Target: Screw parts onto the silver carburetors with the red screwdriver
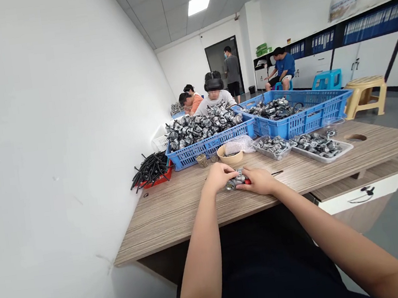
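Between both my hands, just above or on the wooden table point(177, 205), is a small silver metal carburetor point(235, 180). My left hand point(220, 175) reaches over its upper left side, fingers bent and pinching it. From the right, my right hand point(259, 180) is closed round its other end. A red piece point(248, 181) shows between the right fingers and the carburetor; its kind is hidden. Just beyond my right hand a thin dark rod point(277, 173) lies on the table, and I cannot tell whether it joins the red piece.
Behind my hands stand a blue crate point(213, 144) heaped with carburetors and another blue crate point(301, 123). Black hoses fill a red tray point(162, 177) at left. A tan bowl point(231, 157) and trays of metal parts point(274, 146) point(321, 145) stand nearer. Several people sit or stand beyond.
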The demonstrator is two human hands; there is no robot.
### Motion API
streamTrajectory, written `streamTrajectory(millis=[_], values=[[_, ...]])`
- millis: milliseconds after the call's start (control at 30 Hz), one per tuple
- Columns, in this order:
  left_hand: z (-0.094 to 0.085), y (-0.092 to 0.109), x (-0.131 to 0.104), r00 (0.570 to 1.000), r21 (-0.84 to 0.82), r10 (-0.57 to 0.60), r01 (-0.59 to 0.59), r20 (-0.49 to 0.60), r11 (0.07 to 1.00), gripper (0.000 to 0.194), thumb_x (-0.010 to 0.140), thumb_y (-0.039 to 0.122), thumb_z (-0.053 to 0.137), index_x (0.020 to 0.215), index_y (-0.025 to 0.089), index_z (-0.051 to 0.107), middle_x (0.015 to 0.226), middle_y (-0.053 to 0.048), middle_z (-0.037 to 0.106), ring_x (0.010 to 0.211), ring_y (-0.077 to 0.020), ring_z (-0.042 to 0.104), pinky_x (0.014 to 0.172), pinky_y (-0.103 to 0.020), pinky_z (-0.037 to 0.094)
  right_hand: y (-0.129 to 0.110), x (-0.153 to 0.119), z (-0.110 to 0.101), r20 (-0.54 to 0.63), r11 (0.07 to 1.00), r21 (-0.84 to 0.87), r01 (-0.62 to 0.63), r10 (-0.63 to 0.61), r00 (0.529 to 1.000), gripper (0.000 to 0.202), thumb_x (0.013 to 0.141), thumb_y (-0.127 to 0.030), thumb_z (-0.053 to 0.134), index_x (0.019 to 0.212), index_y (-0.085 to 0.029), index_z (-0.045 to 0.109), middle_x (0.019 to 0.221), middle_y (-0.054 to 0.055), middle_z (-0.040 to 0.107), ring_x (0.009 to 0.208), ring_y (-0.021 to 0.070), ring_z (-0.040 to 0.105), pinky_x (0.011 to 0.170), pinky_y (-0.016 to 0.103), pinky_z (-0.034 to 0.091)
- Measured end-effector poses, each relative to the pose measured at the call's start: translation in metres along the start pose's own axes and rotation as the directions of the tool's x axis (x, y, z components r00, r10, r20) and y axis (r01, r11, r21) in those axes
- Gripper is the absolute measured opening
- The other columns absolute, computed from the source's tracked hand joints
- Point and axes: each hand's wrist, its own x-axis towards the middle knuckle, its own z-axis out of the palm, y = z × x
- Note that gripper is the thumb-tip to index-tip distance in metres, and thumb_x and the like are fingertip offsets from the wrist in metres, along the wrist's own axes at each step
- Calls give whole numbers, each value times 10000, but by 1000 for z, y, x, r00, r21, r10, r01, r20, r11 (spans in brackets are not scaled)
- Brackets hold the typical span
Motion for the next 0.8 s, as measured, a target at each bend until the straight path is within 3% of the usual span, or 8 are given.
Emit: streamTrajectory(millis=[233,533,800], values=[[1,-3,4,1000,23,28,-28,10,999,89,933,221,874,881,166,921,926,-84,916,832,-225,812,810,-325,618,3,1,4,3,1000,-5,-3,3,1000,418,1130,-521,745,1381,-187,736,1356,112,758,1138,240,761,1011,465,679],[3,-7,-1,997,-20,76,-76,11,997,112,954,150,801,1009,167,897,1018,-79,915,901,-203,838,868,-294,653,0,0,-1,1,1000,14,13,-13,1000,428,1129,-523,745,1403,-194,733,1391,119,749,1176,251,756,1034,479,674],[5,-6,-2,999,8,13,-12,-37,1000,111,956,269,888,932,163,907,960,-89,910,863,-226,826,811,-315,637,2,0,0,-2,1000,20,13,-13,1000,431,1127,-540,741,1379,-191,736,1366,115,753,1158,247,754,1028,476,670]])
